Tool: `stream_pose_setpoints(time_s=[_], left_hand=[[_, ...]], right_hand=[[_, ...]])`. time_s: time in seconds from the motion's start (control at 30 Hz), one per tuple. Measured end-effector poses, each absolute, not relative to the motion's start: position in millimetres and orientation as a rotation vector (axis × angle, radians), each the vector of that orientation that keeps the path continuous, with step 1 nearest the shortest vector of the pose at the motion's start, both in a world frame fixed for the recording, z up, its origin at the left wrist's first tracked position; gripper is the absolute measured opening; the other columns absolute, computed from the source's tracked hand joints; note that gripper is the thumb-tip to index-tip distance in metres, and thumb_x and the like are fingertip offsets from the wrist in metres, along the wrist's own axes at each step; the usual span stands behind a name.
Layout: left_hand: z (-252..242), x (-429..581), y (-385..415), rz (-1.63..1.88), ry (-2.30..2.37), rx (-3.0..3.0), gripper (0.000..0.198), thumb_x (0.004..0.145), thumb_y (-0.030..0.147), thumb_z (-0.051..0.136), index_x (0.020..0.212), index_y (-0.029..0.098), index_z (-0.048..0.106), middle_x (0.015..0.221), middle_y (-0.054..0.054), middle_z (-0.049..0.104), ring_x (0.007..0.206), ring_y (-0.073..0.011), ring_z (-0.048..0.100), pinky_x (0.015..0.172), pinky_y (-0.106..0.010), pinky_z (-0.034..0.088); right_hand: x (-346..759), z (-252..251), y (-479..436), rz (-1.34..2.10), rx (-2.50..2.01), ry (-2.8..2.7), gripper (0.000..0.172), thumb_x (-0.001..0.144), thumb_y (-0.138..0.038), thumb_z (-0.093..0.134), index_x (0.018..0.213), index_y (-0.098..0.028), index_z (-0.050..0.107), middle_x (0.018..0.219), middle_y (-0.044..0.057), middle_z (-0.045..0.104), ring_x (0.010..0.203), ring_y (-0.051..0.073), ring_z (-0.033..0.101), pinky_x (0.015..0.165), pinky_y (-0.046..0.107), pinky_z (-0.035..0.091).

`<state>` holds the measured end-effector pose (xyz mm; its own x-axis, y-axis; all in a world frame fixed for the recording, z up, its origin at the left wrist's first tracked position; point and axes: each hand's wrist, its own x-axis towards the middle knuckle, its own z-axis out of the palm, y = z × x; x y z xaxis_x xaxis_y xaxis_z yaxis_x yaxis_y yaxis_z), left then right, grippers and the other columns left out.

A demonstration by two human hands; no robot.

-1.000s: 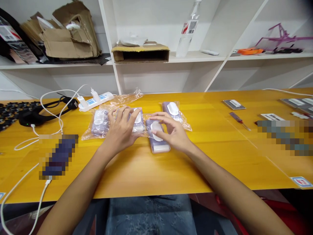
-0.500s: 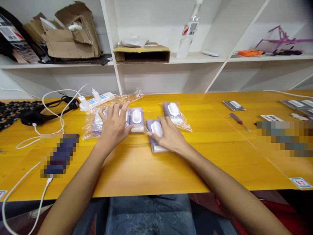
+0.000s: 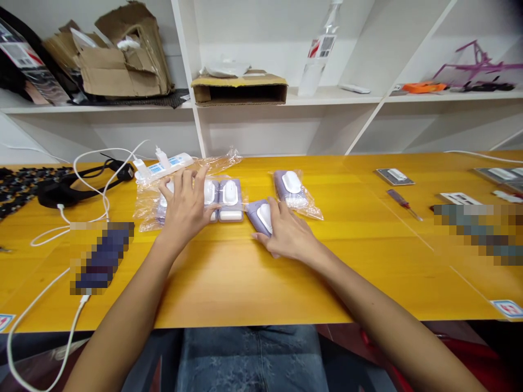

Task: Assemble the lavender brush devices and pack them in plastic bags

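My left hand (image 3: 183,204) lies over a row of purple-grey blocks in clear plastic, its fingers spread. Each block has a white rounded oval piece on its top face; the rightmost block of the row (image 3: 231,202) shows fully beside my thumb. My right hand (image 3: 289,231) grips a separate purple block (image 3: 258,215) of the same kind, thumb at the near side and fingers over its white oval. This block sits tilted on the table, partly hidden by my hand. Another such block (image 3: 292,188) rests in a clear bag behind my right hand.
Behind the row stands a white power strip (image 3: 163,167) with plugs and cables. A black headset (image 3: 61,188) and a blurred-out phone-like thing (image 3: 104,256) are on the left. On the right lie a screwdriver (image 3: 404,204) and a grey plate (image 3: 395,176). White shelving (image 3: 253,130) borders the back.
My right hand has turned the loose block so that it slants, and its fingers now wrap further over it. My left hand stays over the bagged row, shifted slightly.
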<state>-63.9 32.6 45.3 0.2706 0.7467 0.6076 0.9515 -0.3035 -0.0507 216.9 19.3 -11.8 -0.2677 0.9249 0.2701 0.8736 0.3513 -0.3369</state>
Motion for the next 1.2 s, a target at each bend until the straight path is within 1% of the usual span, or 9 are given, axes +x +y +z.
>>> stream_pose_setpoints(time_s=[0.07,0.2,0.3,0.4,0.57,0.73,0.9,1.07,1.2], left_hand=[[46.0,-62.8,31.6,-0.667,-1.526,-2.150,0.086,0.102,0.046,0.074,0.172,0.021,0.031,0.158,-0.027,0.056,0.149,-0.0525,0.050,0.118,-0.075,0.036],[46.5,-63.1,31.0,-0.670,-1.510,-2.187,0.081,0.104,0.047,0.071,0.171,0.020,0.034,0.158,-0.024,0.055,0.151,-0.0507,0.049,0.119,-0.075,0.037],[45.7,-64.7,32.1,-0.687,-1.506,-2.213,0.080,0.103,0.046,0.071,0.170,0.021,0.035,0.158,-0.023,0.055,0.152,-0.0506,0.047,0.121,-0.075,0.035],[44.2,-66.0,33.7,-0.671,-1.503,-2.225,0.081,0.101,0.039,0.073,0.170,0.022,0.034,0.159,-0.024,0.054,0.154,-0.0500,0.046,0.123,-0.074,0.033],[40.8,-66.1,36.6,-0.620,-1.543,-2.221,0.085,0.097,0.030,0.077,0.169,0.019,0.034,0.162,-0.028,0.052,0.156,-0.0500,0.044,0.123,-0.071,0.030],[39.7,-65.3,37.2,-0.610,-1.560,-2.264,0.085,0.094,0.025,0.078,0.169,0.019,0.037,0.162,-0.027,0.052,0.156,-0.0474,0.045,0.127,-0.068,0.023],[41.7,-64.8,35.2,-0.600,-1.474,-2.364,0.085,0.092,0.019,0.079,0.168,0.020,0.040,0.158,-0.025,0.055,0.155,-0.0462,0.046,0.127,-0.065,0.025],[40.7,-61.8,34.1,-0.560,-1.385,-2.426,0.076,0.095,0.017,0.075,0.164,0.020,0.045,0.155,-0.024,0.059,0.154,-0.0456,0.048,0.125,-0.067,0.028],[39.6,-58.7,33.7,-0.542,-1.353,-2.457,0.074,0.095,0.012,0.070,0.164,0.021,0.045,0.153,-0.024,0.061,0.154,-0.0449,0.048,0.125,-0.067,0.028]], right_hand=[[215.7,-12.4,19.5,0.179,-1.609,-2.202,0.088,0.086,-0.051,0.082,0.157,-0.015,0.045,0.133,0.030,0.069,0.111,0.051,0.075,0.084,0.060,0.061],[219.4,-6.5,22.2,0.206,-1.656,-2.183,0.074,0.080,-0.040,0.080,0.146,-0.020,0.053,0.119,0.023,0.076,0.096,0.043,0.077,0.077,0.053,0.060],[229.1,3.5,27.2,0.273,-1.701,-2.103,0.078,0.077,-0.040,0.083,0.147,-0.021,0.054,0.115,0.020,0.078,0.091,0.042,0.076,0.074,0.052,0.060],[241.7,14.2,34.3,0.244,-1.614,-1.949,0.088,0.078,-0.042,0.084,0.156,-0.021,0.049,0.129,0.021,0.077,0.103,0.045,0.076,0.079,0.053,0.061],[260.5,24.5,44.4,0.393,-1.239,-1.904,0.095,0.077,-0.046,0.090,0.159,-0.026,0.047,0.153,0.018,0.068,0.134,0.044,0.070,0.108,0.057,0.060],[263.0,25.3,42.6,0.586,-1.117,-2.060,0.104,0.073,-0.048,0.097,0.162,-0.029,0.048,0.151,0.016,0.071,0.137,0.043,0.070,0.115,0.060,0.057],[256.1,25.6,36.5,0.512,-1.122,-2.176,0.095,0.076,-0.041,0.093,0.159,-0.026,0.049,0.151,0.017,0.071,0.139,0.044,0.069,0.112,0.056,0.059],[254.0,24.9,36.3,0.404,-1.108,-2.229,0.078,0.078,-0.036,0.087,0.148,-0.023,0.057,0.147,0.017,0.073,0.129,0.043,0.072,0.104,0.053,0.061],[251.2,19.6,37.7,0.338,-1.043,-2.279,0.070,0.079,-0.031,0.083,0.144,-0.020,0.062,0.142,0.017,0.075,0.123,0.042,0.074,0.101,0.051,0.062]])
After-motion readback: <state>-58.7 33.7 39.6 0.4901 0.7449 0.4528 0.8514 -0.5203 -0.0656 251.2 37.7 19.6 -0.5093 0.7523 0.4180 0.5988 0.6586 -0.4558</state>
